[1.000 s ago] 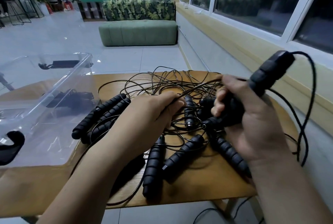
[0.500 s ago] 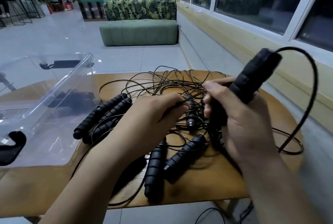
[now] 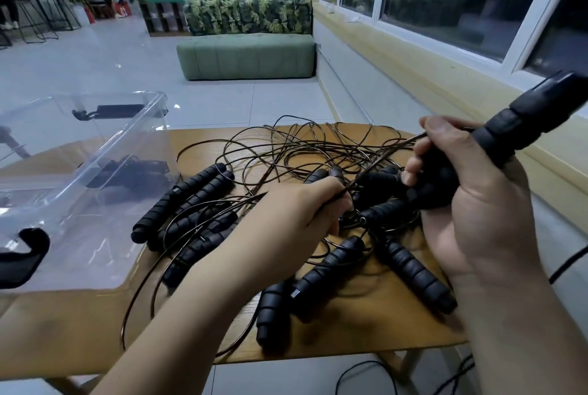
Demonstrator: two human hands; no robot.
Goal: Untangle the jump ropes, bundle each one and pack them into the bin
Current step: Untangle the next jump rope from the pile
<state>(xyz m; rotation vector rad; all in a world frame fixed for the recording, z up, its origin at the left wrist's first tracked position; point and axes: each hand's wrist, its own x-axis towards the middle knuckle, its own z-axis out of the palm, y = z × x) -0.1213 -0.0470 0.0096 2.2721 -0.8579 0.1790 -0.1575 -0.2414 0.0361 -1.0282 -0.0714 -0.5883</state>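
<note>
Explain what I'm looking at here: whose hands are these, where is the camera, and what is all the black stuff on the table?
There is no machine here. A person wears one wide-angle camera on the head, looking forward and down, so the two bare arms reaching in are their own. The left hand pinches a thin cord that runs up to the right hand. The right hand grips a black foam handle, raised above the wooden table. On the table lies a tangle of jump ropes, with loose handles among the cords. A clear plastic bin stands at the left, with dark items showing inside.
</note>
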